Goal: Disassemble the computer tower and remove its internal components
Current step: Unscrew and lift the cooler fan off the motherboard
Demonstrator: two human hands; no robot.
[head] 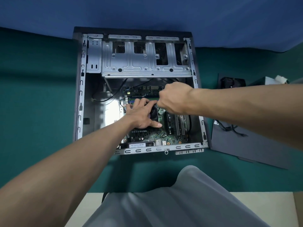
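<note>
Head view, and we're well into it: the computer tower [80,89] lies on its side in the middle of the green surface [41,95], open face up; its side panel [246,145] is already off and lies flat to the right, with loose cables [229,126] on it and a black part [231,82] just beyond, too dark to name. At the far end the drive cage [144,63] looks bare; the bays show only holes. The motherboard [147,135] is still seated in the near half, and that's where the action is. The left hand [141,115] lies spread over the CPU cooler [154,114], fingers apart and pressing on top, thumb stretched to the near right; the right hand [173,97] sits just beside it on the far right, fingers curled tight, and I cannot tell what they pinch, if anything. The memory slots [152,97] run just beyond the left hand; the expansion cards [177,123] still stand upright to the right of the cooler.

My read: panel and drives out; cooler, memory, cards and board all left, so roughly halfway.

Around it: a blue backdrop [147,13] rises behind the surface; nearest us a grey-clad leg [180,202] and a pale strip of floor [246,207].
</note>
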